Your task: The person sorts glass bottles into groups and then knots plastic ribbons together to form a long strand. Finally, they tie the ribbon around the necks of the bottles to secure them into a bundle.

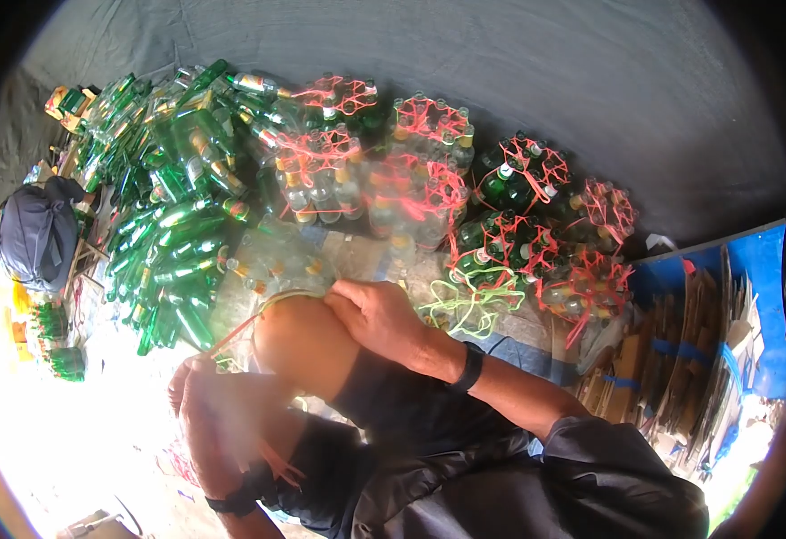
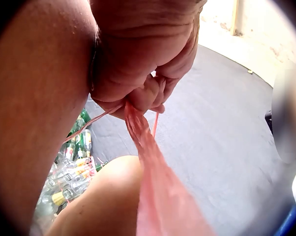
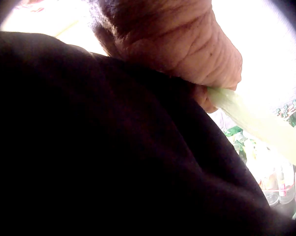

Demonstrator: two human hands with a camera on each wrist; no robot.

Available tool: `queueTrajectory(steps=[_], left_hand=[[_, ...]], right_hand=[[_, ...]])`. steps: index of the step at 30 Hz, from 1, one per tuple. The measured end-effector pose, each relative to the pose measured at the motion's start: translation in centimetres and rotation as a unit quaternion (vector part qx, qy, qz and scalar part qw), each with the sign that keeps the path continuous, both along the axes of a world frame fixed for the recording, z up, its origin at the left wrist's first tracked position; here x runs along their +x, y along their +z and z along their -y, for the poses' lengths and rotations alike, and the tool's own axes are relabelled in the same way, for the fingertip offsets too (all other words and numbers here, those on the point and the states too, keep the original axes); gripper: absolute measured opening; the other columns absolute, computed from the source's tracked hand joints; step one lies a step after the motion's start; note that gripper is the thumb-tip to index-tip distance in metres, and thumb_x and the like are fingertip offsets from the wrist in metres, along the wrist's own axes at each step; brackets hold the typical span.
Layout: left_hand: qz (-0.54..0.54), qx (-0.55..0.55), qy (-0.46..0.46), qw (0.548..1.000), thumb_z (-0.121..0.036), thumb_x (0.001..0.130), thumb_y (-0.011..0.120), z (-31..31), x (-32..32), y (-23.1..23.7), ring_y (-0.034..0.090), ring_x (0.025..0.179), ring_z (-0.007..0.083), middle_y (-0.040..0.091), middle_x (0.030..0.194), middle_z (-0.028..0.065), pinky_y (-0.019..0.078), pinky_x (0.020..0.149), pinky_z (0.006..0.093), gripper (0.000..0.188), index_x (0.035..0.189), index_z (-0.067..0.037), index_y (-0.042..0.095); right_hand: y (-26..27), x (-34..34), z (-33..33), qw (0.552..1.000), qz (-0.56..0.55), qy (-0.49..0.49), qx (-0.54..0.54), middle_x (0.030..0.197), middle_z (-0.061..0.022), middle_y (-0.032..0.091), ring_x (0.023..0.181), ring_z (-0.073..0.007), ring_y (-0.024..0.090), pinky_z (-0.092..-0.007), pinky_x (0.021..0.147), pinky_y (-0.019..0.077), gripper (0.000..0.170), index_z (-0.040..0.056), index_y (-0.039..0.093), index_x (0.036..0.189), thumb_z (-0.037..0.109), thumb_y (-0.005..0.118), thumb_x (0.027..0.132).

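Note:
My left hand (image 1: 197,395), low on the left by the knee, grips a pink plastic strip (image 2: 155,182). A thin length of the strip runs taut from the fingers up toward the other knee in the head view, while its wide tail hangs close to the left wrist camera. Over that bent knee (image 1: 303,341), my right hand (image 1: 379,316) curls round a pale green plastic strip (image 3: 251,115). Just beyond the knee stands a cluster of clear glass bottles (image 1: 285,256), partly hidden by the knee and hand.
Loose green bottles (image 1: 177,242) are heaped on the left. Bottle bundles tied with pink strips (image 1: 420,189) stand along the dark sheet at the back. A tangle of yellow-green strip (image 1: 474,301) lies right of the hands. Flattened cardboard (image 1: 680,359) leans far right; a backpack (image 1: 38,234) sits far left.

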State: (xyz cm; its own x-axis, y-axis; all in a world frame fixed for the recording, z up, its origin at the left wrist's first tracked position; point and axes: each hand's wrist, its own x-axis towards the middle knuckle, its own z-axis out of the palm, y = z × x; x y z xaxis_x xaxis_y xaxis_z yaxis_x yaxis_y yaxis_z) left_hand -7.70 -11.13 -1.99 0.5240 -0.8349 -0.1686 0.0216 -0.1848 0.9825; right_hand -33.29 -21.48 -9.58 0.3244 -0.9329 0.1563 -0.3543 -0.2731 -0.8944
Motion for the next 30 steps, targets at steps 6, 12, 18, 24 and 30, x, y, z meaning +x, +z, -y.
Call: queueTrajectory(steps=[6,12,18,24,30], left_hand=[[0.016,-0.013,0.006,1.000,-0.017,0.103,0.060,0.0,-0.2,-0.4,0.028,0.051,-0.0003,0.036,0.065,-0.0107,0.0205,0.042,0.0195,0.017,0.088,-0.012,0.056],[-0.054,-0.005,0.009,0.998,-0.016,0.103,0.060,0.5,-2.2,1.6,0.027,0.051,-0.0001,0.035,0.065,-0.0103,0.0203,0.043,0.0200,0.017,0.087,-0.011,0.057],[0.066,-0.015,0.019,0.998,-0.016,0.102,0.061,0.1,-0.5,-0.4,0.031,0.052,-0.0009,0.037,0.065,-0.0106,0.0219,0.044,0.0194,0.015,0.090,-0.008,0.060],[0.497,-0.049,-0.139,0.855,-0.018,0.073,0.073,-1.8,-0.3,-0.8,0.064,0.103,0.0339,0.066,0.108,0.0184,0.0528,0.088,0.0402,0.047,0.115,0.002,0.064],[-0.217,-0.045,0.008,0.975,-0.024,0.103,0.062,-0.3,-5.2,2.0,0.037,0.055,0.0013,0.049,0.068,-0.0095,0.0264,0.048,0.0211,0.024,0.105,-0.001,0.069]], right_hand=[[-0.4,-0.2,0.2,1.000,0.003,-0.001,0.001,0.081,-0.0213,0.067,0.071,-0.0383,0.068,-0.0404,0.060,0.0515,0.012,0.0026,0.068,0.095,0.014,0.064,0.096],[-0.5,-0.4,0.2,1.000,0.004,-0.003,-0.002,0.080,-0.0210,0.067,0.071,-0.0382,0.068,-0.0401,0.060,0.0513,0.012,0.0027,0.068,0.096,0.014,0.064,0.096],[-0.6,-0.5,0.2,1.000,0.019,-0.008,-0.006,0.079,-0.0209,0.067,0.070,-0.0362,0.068,-0.0394,0.059,0.0508,0.011,0.0025,0.067,0.095,0.013,0.063,0.097],[-3.1,0.0,0.6,0.996,0.054,-0.019,-0.071,0.069,-0.0186,0.057,0.057,-0.0227,0.050,-0.0368,0.056,0.0458,0.006,-0.0003,0.063,0.089,0.002,0.063,0.095],[-1.2,-0.6,1.2,0.998,0.031,0.004,-0.051,0.069,-0.0176,0.058,0.059,-0.0198,0.051,-0.0376,0.058,0.0442,0.021,-0.0009,0.062,0.089,0.013,0.054,0.103]])
